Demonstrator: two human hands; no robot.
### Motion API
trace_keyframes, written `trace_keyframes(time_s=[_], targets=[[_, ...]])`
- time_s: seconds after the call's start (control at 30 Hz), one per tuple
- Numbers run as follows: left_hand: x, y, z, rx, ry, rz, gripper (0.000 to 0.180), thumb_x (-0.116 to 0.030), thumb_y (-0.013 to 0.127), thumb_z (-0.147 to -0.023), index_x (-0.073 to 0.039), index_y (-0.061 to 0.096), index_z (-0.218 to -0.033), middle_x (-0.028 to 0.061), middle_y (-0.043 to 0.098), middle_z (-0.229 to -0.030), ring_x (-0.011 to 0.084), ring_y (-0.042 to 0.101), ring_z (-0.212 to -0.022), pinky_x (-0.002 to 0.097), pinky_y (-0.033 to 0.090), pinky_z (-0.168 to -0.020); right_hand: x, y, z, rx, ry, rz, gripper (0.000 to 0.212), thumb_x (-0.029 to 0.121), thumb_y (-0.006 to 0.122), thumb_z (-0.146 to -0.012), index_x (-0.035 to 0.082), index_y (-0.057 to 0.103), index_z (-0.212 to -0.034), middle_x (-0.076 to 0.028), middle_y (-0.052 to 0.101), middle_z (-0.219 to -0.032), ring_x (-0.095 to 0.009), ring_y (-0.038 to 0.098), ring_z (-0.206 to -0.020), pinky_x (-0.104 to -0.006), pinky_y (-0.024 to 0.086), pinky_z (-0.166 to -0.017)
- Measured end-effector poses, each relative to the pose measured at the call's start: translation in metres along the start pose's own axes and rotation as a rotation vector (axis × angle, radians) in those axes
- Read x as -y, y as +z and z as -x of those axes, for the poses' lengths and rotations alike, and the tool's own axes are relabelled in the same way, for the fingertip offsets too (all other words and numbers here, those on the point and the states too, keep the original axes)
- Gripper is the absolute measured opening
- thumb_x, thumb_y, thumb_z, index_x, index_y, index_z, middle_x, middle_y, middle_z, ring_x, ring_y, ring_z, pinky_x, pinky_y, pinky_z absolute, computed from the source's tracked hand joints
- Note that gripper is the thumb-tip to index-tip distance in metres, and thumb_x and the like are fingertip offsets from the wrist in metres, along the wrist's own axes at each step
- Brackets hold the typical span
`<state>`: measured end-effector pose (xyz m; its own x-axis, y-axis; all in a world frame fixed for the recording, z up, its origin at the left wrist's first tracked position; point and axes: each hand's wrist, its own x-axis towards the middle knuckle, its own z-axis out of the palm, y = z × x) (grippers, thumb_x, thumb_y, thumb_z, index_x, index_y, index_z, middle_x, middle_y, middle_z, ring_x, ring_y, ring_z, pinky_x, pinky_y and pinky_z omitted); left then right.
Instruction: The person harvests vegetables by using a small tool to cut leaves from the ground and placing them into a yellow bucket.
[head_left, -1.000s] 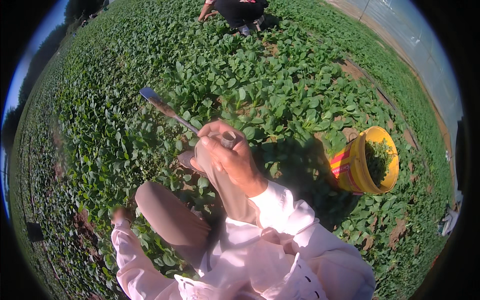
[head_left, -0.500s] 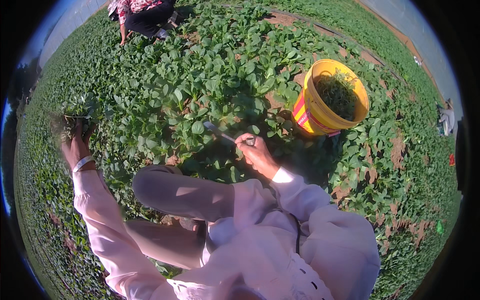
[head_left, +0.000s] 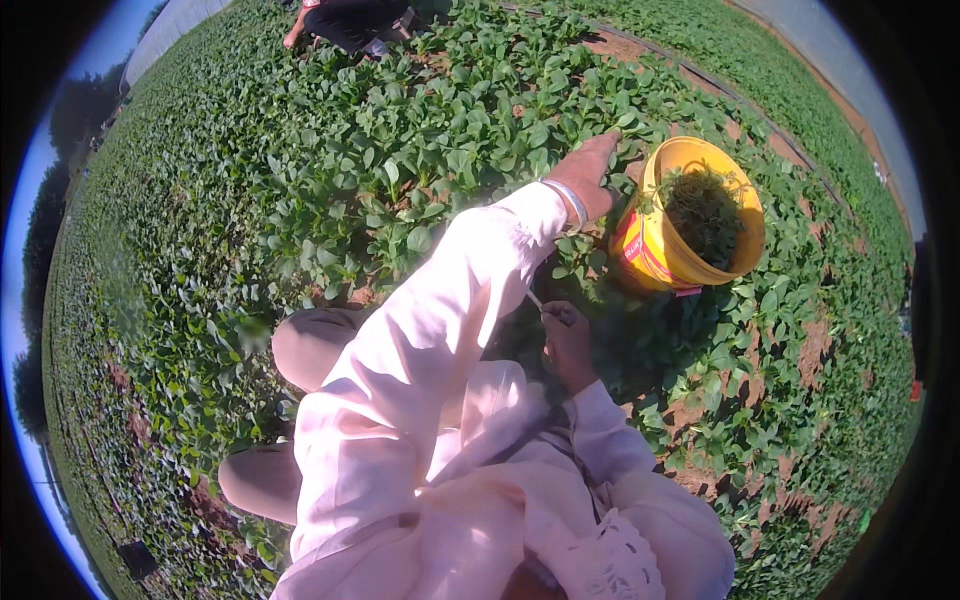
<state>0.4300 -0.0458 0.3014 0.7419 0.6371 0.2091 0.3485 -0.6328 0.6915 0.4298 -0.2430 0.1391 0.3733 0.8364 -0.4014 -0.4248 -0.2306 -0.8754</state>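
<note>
A yellow bucket (head_left: 665, 258) with a red patch stands in the right half of the picture, leaning a little, so its round mouth shows. Cut greens (head_left: 705, 215) lie inside it. The person's left hand (head_left: 588, 180) is just beside the bucket, to its left, up past the middle of the picture. It has let go, with the fingers stretched out toward the top right and the thumb apart from them. A pale band (head_left: 572, 203) sits on that wrist, and the long pale pink sleeve (head_left: 400, 345) runs across the middle of the picture. The right hand (head_left: 569, 350) is lower, a bit right of the middle, in the shade. It is closed around a thin tool (head_left: 534, 298); most of the tool is hidden. Two knees (head_left: 305, 348) in tan trousers poke out left of the sleeve. Leafy green plants (head_left: 390, 165) grow all around, with brown soil (head_left: 815, 350) peeking through at the right. Near the top left, another person (head_left: 345, 22) in dark trousers crouches among the leaves.
</note>
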Motion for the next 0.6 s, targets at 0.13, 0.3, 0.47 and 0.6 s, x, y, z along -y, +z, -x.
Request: trace_keyframes(time_s=[0.13,0.3,0.47,0.6], targets=[[0.005,-0.151,0.091,0.037,-0.187,0.328,0.039,-0.012,0.058,-0.091,0.0,0.05,-0.127,0.0123,0.061,-0.119,0.0208,0.062,-0.102,0.0308,0.054,-0.08,0.006,0.013,-0.011,0.048,0.023,0.061,0.004,0.004,0.06,-0.086,0.006,0.061,-0.089,0.005,0.045,-0.056,-0.004,0.037,-0.038,-0.0226,0.029,-0.034],[0.022,-0.243,0.227,-0.295,-0.362,0.293,0.034,-0.019,0.053,-0.095,0.0,0.054,-0.123,0.0086,0.066,-0.106,0.0165,0.065,-0.091,0.0297,0.053,-0.074,0.009,0.009,-0.023,0.157,-0.089,0.129,0.005,0.01,0.06,-0.088,0.011,0.061,-0.093,0.006,0.041,-0.057,-0.004,0.038,-0.043,-0.0223,0.026,-0.036],[0.081,-0.258,0.38,-0.57,-0.616,0.178,0.033,-0.021,0.055,-0.094,-0.001,0.056,-0.121,0.0066,0.066,-0.103,0.0136,0.064,-0.089,0.0262,0.052,-0.07,0.03,0.013,-0.019,0.078,0.12,0.153,0.008,0.015,0.06,-0.089,0.017,0.059,-0.096,0.007,0.038,-0.057,-0.006,0.038,-0.042,-0.0217,0.023,-0.034],[0.094,-0.257,0.473,-0.61,-0.865,0.072,0.026,-0.017,0.054,-0.095,-0.005,0.059,-0.117,0.0022,0.066,-0.099,0.0093,0.062,-0.085,0.0223,0.047,-0.066,0.015,0.0,-0.045,0.199,0.095,0.242,0.014,0.017,0.061,-0.089,0.018,0.057,-0.103,0.006,0.035,-0.057,-0.007,0.038,-0.043,-0.0234,0.027,-0.035]])
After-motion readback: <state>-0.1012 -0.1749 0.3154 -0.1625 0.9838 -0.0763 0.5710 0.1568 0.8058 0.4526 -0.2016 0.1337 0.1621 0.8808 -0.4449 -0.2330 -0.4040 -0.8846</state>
